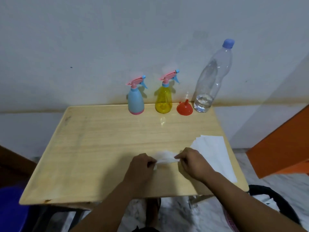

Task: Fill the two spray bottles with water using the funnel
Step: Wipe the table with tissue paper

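A blue spray bottle (135, 102) and a yellow spray bottle (163, 100) stand capped at the table's far edge. To the right of them an orange funnel (184, 108) lies mouth down. Beside it stands a tall clear water bottle (210, 81) with a blue cap and a little water at its bottom. Near the front of the wooden table (100, 148), my left hand (143, 164) and my right hand (192, 161) each pinch an end of a crumpled white tissue (164, 158) held between them.
A flat white paper sheet (215, 154) lies on the table's right side, just beyond my right hand. An orange panel (280, 148) stands to the right of the table, and a blue object (11, 208) sits at lower left. A pale wall rises right behind the bottles.
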